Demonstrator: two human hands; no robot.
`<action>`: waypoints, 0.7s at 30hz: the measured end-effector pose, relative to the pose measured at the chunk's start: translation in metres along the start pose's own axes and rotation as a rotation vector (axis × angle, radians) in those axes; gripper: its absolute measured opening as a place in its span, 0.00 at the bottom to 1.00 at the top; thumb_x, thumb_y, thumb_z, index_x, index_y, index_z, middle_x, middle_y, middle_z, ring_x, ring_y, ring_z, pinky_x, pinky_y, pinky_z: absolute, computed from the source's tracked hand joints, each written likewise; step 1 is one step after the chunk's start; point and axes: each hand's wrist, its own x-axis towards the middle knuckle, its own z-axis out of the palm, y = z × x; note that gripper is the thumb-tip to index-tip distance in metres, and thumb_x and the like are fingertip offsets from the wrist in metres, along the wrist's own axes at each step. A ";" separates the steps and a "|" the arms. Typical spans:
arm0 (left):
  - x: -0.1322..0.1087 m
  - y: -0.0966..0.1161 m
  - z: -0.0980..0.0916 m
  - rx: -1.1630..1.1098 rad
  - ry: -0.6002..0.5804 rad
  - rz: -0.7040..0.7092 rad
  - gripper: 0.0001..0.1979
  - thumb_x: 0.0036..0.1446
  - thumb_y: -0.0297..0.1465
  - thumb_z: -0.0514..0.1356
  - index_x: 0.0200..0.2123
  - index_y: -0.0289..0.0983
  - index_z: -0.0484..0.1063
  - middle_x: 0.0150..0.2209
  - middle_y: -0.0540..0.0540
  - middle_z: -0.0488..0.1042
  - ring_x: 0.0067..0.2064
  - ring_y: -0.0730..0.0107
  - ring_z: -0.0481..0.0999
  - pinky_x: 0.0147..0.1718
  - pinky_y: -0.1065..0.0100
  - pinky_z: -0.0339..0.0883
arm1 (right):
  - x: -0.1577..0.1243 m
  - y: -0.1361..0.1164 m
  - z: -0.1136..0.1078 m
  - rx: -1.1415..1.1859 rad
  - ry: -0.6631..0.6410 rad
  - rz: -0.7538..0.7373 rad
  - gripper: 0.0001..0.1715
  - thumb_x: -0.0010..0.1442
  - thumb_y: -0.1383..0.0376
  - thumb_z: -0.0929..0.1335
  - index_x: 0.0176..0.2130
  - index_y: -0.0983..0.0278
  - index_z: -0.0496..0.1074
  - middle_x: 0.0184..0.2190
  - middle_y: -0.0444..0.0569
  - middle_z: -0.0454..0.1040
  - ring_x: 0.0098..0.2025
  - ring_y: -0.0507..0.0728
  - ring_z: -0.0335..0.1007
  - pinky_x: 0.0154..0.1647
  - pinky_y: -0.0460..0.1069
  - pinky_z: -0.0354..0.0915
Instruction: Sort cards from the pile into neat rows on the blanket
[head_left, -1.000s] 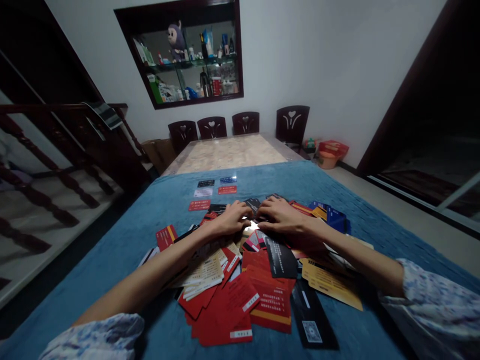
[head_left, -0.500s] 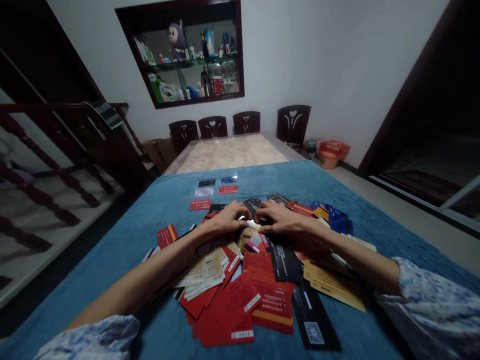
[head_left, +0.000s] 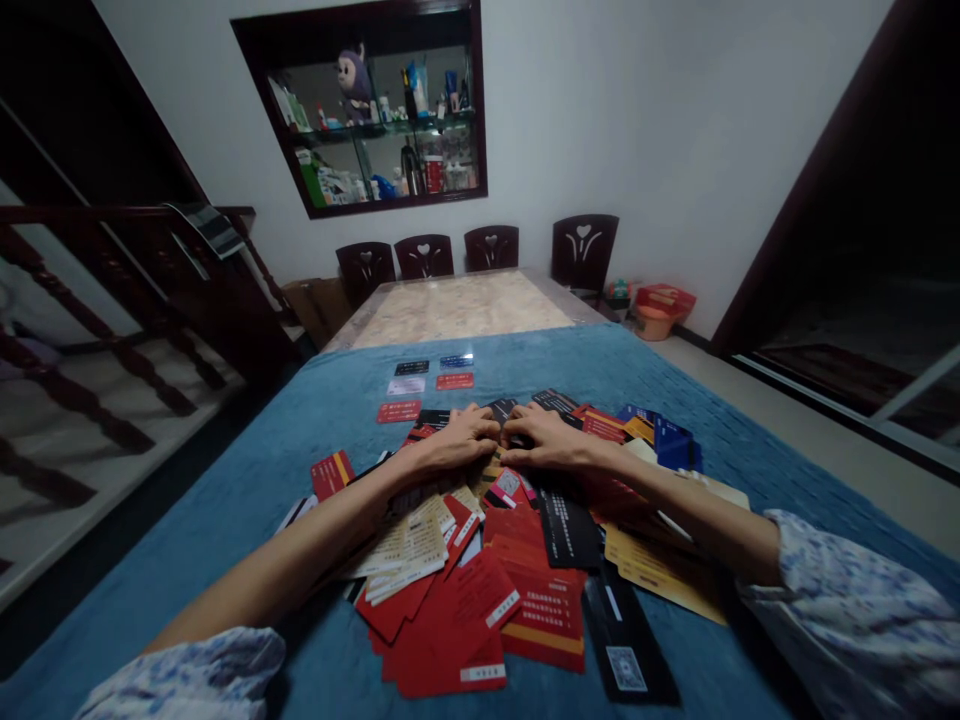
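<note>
My left hand and my right hand meet over the far part of a heap of cards, fingers curled inward and fingertips almost touching. Whatever they grip is hidden behind the fingers. Just below them lie a pink-edged card with a QR code and a black card with white print. Nearer to me are overlapping red cards, cream cards under my left forearm, and a yellow card by my right forearm. A black card with a QR code lies at the near edge.
Beyond the heap, several cards lie apart in rows, among them a red card and a silver card. Blue cards sit at the heap's right. A blue cloth covers the near table. Dark chairs stand behind.
My hands have drawn slightly closer together over the heap. The pale thing that showed between my fingers is now out of sight. The surrounding cards look unchanged.
</note>
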 end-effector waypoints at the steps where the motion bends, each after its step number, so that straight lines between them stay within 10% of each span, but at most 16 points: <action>1: 0.000 -0.003 0.000 -0.014 0.040 0.021 0.09 0.59 0.31 0.55 0.32 0.37 0.74 0.42 0.46 0.70 0.48 0.60 0.64 0.55 0.55 0.55 | 0.002 -0.001 0.002 0.009 0.018 0.002 0.17 0.59 0.52 0.68 0.39 0.62 0.77 0.42 0.53 0.72 0.47 0.63 0.63 0.44 0.54 0.58; 12: 0.005 -0.012 -0.008 -0.565 0.395 -0.178 0.14 0.52 0.39 0.57 0.21 0.36 0.63 0.21 0.55 0.61 0.25 0.76 0.60 0.27 0.73 0.56 | 0.017 0.013 0.006 0.281 0.270 0.015 0.19 0.58 0.58 0.67 0.47 0.64 0.74 0.39 0.50 0.78 0.39 0.57 0.71 0.41 0.50 0.64; 21: 0.002 -0.011 -0.009 -0.633 0.435 -0.366 0.11 0.43 0.36 0.56 0.16 0.36 0.63 0.17 0.54 0.60 0.21 0.78 0.57 0.22 0.73 0.49 | -0.001 0.003 -0.006 -0.043 0.238 -0.056 0.30 0.57 0.54 0.70 0.56 0.62 0.71 0.50 0.57 0.74 0.50 0.64 0.67 0.48 0.55 0.61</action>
